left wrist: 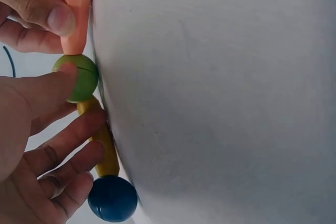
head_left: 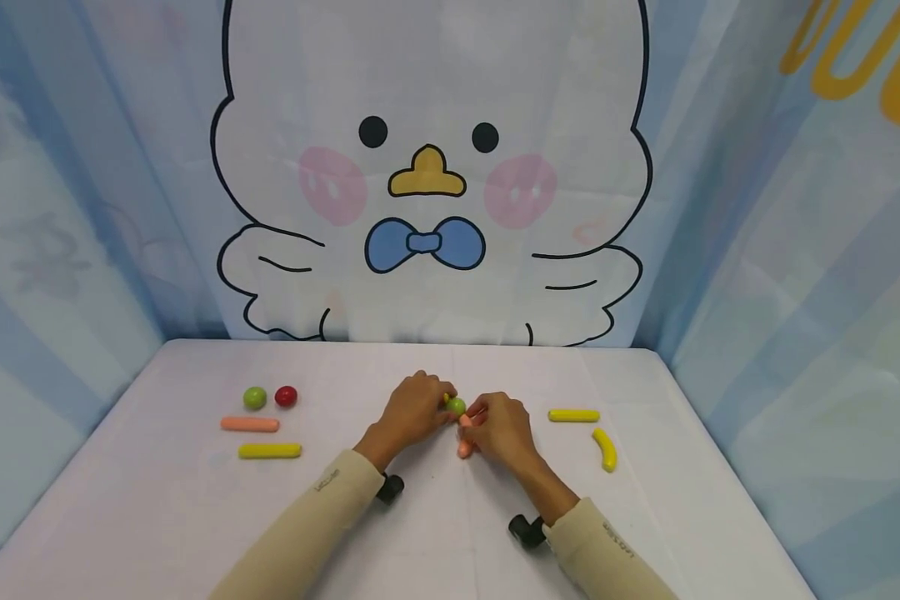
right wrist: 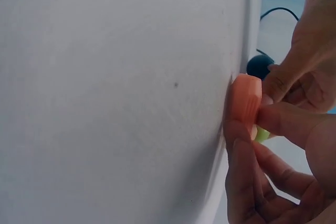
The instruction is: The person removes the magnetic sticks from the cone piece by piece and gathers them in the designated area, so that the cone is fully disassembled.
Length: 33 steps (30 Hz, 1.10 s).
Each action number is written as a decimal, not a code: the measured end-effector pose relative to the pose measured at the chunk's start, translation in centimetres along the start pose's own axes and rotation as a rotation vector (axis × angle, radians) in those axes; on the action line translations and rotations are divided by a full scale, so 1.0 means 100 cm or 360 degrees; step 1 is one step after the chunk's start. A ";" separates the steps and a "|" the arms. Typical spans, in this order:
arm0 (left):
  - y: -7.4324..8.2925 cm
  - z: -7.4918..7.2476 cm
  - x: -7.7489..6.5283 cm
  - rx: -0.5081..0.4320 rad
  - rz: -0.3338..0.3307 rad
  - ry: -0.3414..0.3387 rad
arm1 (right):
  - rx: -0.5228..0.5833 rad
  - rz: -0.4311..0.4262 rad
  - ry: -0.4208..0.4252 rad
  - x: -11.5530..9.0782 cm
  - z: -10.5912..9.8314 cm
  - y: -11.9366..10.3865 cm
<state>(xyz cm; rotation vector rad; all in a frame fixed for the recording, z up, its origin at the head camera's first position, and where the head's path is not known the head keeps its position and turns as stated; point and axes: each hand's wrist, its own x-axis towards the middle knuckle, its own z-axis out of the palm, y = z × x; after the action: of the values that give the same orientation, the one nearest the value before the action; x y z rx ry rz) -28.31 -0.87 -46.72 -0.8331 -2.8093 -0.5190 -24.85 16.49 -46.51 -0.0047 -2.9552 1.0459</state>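
At the middle of the table, my left hand (head_left: 417,407) pinches a green ball (left wrist: 86,82) between thumb and fingers. Its other fingers lie along a yellow rod (left wrist: 109,156), which joins the green ball to a dark blue ball (left wrist: 113,199) in the left wrist view. My right hand (head_left: 502,429) holds an orange rod (right wrist: 245,98) between thumb and fingers. One end of this rod meets the green ball; a small grey disc shows in its other end. From the head, the blue ball is hidden behind my left hand.
Left on the white table (head_left: 157,517) lie a green ball (head_left: 255,398), a red ball (head_left: 286,397), an orange rod (head_left: 250,424) and a yellow rod (head_left: 270,451). At right are a straight yellow rod (head_left: 573,415) and a curved yellow rod (head_left: 605,450). Printed curtains surround the table.
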 end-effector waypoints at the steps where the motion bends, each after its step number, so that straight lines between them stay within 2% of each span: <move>1: 0.000 0.000 0.000 0.0006 -0.0006 -0.0015 | -0.0015 -0.0005 -0.0005 -0.001 -0.001 0.000; 7: 0.002 0.000 0.000 0.0020 -0.0062 -0.0093 | -0.0044 0.0019 -0.0044 -0.008 -0.010 0.001; 12: 0.003 -0.004 -0.002 0.0018 -0.0101 -0.0132 | -0.0054 0.0034 0.0013 -0.014 -0.024 0.012; 20: 0.001 -0.004 -0.005 0.0052 -0.0034 -0.0108 | -0.0110 0.0100 0.0141 -0.022 -0.055 0.043; 27: 0.000 -0.004 -0.007 0.0018 -0.0053 -0.0103 | -0.0196 0.0124 0.0193 -0.031 -0.080 0.065; 33: 0.000 -0.004 -0.009 -0.0029 -0.0057 -0.0074 | -0.0336 0.0189 0.0212 -0.035 -0.090 0.079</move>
<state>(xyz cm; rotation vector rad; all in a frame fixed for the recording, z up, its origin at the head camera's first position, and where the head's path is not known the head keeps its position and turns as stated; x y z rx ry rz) -27.54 -1.49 -46.54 -0.8099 -2.8712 -0.5382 -21.26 28.26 -44.50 -0.2434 -2.9568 0.7061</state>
